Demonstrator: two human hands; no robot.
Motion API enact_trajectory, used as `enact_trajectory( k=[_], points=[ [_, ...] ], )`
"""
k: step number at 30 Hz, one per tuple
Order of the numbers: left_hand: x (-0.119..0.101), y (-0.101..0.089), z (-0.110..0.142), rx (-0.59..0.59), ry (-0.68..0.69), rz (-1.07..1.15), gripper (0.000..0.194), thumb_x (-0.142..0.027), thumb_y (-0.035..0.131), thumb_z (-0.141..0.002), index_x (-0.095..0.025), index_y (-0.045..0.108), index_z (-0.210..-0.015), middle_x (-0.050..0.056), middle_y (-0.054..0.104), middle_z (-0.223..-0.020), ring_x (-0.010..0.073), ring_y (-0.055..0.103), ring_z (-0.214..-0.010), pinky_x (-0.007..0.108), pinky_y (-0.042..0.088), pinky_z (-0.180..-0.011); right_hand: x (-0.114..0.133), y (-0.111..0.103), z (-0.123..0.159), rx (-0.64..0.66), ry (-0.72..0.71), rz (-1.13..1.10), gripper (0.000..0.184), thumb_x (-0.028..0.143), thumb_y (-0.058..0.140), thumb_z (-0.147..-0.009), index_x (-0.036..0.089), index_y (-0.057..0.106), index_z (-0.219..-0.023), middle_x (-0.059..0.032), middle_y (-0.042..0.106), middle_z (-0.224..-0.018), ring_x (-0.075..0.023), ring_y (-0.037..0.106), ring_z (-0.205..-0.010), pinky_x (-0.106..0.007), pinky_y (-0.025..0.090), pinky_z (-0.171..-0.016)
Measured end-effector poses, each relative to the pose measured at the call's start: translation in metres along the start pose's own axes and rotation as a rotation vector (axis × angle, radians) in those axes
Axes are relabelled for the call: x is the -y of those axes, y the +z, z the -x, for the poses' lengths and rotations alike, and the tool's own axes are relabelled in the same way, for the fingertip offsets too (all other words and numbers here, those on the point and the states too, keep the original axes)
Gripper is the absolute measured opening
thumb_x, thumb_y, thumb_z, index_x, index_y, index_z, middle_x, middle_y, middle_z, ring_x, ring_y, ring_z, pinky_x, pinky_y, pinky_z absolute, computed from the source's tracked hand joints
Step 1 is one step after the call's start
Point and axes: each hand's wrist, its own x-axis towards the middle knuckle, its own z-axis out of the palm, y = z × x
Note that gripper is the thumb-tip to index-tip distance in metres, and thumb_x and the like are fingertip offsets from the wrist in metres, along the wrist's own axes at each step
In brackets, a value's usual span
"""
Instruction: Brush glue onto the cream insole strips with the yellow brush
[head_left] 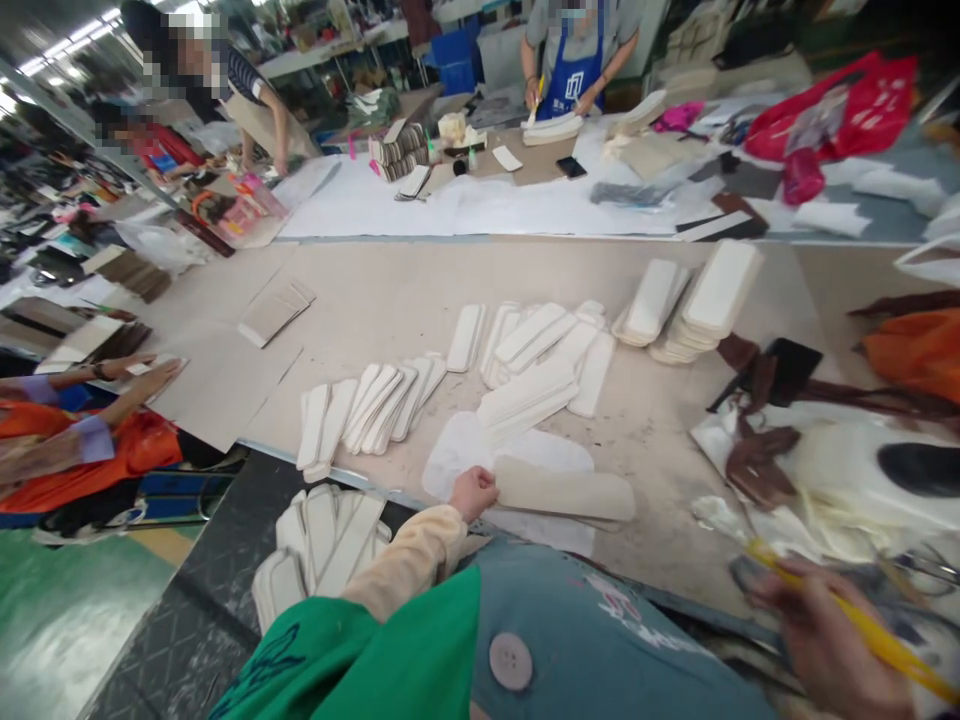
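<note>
My left hand [472, 492] has its fingers pinched at the left end of a long beige rounded strip [566, 490], which lies on thin white sheets [457, 455] near the table's front edge. At the lower right, my right hand [825, 630] is wrapped round a yellow-handled brush [889, 640]. Its tip is blurred, close to crumpled whitish plastic. Just beyond my left hand lies a fanned pile of white rounded strips [529, 400]. More strips [390, 405] overlap in a row to the left.
Neat strip stacks [716, 290] stand at the back right. Brown straps [761, 465] and a white container [847, 470] crowd the right. More strips [322, 540] lie below the table edge at left. Co-workers' hands are at the left [154, 375] and across the table [585, 100].
</note>
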Motion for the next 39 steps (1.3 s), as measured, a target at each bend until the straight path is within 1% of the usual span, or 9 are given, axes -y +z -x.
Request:
enact_trajectory(
  k=[2,4,7,11,15,22,28,32,39],
  points=[
    [0.004,0.001,-0.002,0.016,-0.005,0.054,0.019,-0.005,0.06,-0.069,-0.017,0.055,-0.082,-0.007,0.057,-0.054,0.0097,0.056,-0.049,0.019,0.041,-0.051,0.002,0.053,0.01,0.102,0.119,-0.022,0.023,0.052,0.067,-0.075,0.031,0.066,-0.087,-0.005,0.062,-0.064,-0.0214,0.058,-0.059,-0.038,0.047,-0.055],
    [0.008,0.003,-0.003,0.029,-0.006,0.101,0.019,-0.004,0.059,-0.069,-0.017,0.053,-0.081,-0.008,0.055,-0.053,0.0094,0.055,-0.048,0.018,0.04,-0.05,0.002,0.102,0.017,0.257,0.191,-0.038,0.031,0.054,0.068,-0.074,0.027,0.064,-0.088,-0.0023,0.062,-0.063,-0.0185,0.058,-0.057,-0.034,0.049,-0.056],
    [0.012,0.004,-0.005,0.046,-0.006,0.155,0.021,-0.003,0.058,-0.068,-0.018,0.051,-0.08,-0.009,0.053,-0.052,0.009,0.055,-0.048,0.018,0.04,-0.049,-0.001,0.157,0.023,0.439,0.269,-0.019,0.035,0.057,0.061,-0.08,0.024,0.061,-0.09,-0.0005,0.064,-0.063,-0.016,0.058,-0.056,-0.031,0.051,-0.057],
    [0.013,0.005,-0.007,0.063,-0.001,0.193,0.021,-0.003,0.059,-0.066,-0.018,0.051,-0.078,-0.009,0.052,-0.052,0.0091,0.054,-0.048,0.019,0.04,-0.05,-0.01,0.202,0.023,0.545,0.298,0.017,0.038,0.056,0.059,-0.082,0.02,0.06,-0.094,-0.0005,0.065,-0.067,-0.0146,0.06,-0.058,-0.029,0.051,-0.06],
    [0.014,0.004,-0.008,0.083,0.005,0.22,0.02,-0.005,0.06,-0.066,-0.018,0.052,-0.079,-0.008,0.054,-0.053,0.0104,0.057,-0.051,0.02,0.043,-0.053,-0.019,0.227,0.022,0.565,0.31,0.044,0.042,0.058,0.06,-0.08,0.018,0.059,-0.095,-0.002,0.067,-0.068,-0.0149,0.061,-0.058,-0.03,0.052,-0.06],
    [0.018,0.006,-0.012,0.074,0.032,0.157,0.021,-0.008,0.064,-0.065,-0.017,0.054,-0.08,-0.007,0.057,-0.058,0.0107,0.058,-0.058,0.02,0.044,-0.058,-0.027,0.245,0.025,0.599,0.307,0.119,0.043,0.059,0.058,-0.08,0.019,0.06,-0.094,-0.0012,0.067,-0.067,-0.0151,0.062,-0.058,-0.028,0.052,-0.059],
    [0.017,0.006,-0.011,0.067,0.061,0.143,0.019,-0.007,0.063,-0.065,-0.017,0.053,-0.078,-0.008,0.054,-0.058,0.0088,0.054,-0.056,0.019,0.042,-0.056,-0.029,0.242,0.026,0.559,0.296,0.152,0.038,0.057,0.056,-0.082,0.021,0.06,-0.092,0.0004,0.066,-0.067,-0.015,0.062,-0.058,-0.028,0.052,-0.06],
    [0.015,0.003,-0.009,0.06,0.049,0.114,0.019,-0.008,0.066,-0.065,-0.017,0.054,-0.077,-0.006,0.056,-0.058,0.01,0.057,-0.058,0.02,0.043,-0.057,-0.034,0.224,0.021,0.455,0.3,0.161,0.042,0.059,0.058,-0.079,0.02,0.061,-0.091,0.0001,0.066,-0.065,-0.0158,0.062,-0.056,-0.029,0.052,-0.059],
    [0.014,0.001,-0.008,0.06,0.027,0.102,0.017,-0.008,0.063,-0.067,-0.018,0.053,-0.076,-0.007,0.056,-0.054,0.0102,0.058,-0.054,0.02,0.042,-0.054,-0.036,0.167,0.007,0.288,0.301,0.201,0.039,0.059,0.059,-0.077,0.022,0.061,-0.09,0.0001,0.066,-0.065,-0.0173,0.062,-0.058,-0.033,0.055,-0.062]
  ],
)
